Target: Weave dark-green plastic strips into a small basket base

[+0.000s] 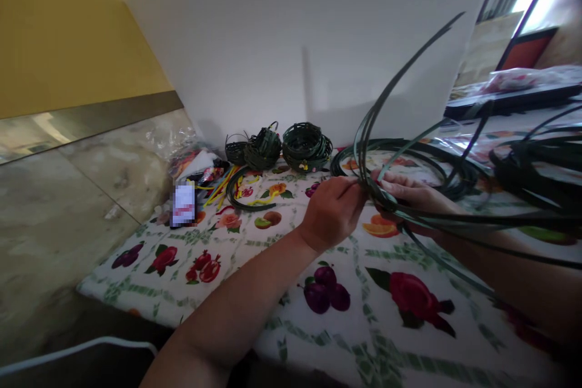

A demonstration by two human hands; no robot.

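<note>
A bunch of dark green weaving strips (377, 112) is held up over the table by both of my hands. My left hand (334, 209) is closed round the strips where they cross. On the right, my right hand (407, 194) grips the same crossing from the other side, its fingers partly covered by strips. Some ends curve upward to the upper right; others run out to the right edge, over my right forearm. A coil of the same green strip (468, 179) lies behind my right hand.
Small woven green baskets (305, 145) stand against the white board (254, 42). Yellow and red strips (222, 188) and a plastic bag (175, 148) lie at the left. More green strips (541, 163) are heaped at the right on the fruit-patterned tablecloth (282, 242).
</note>
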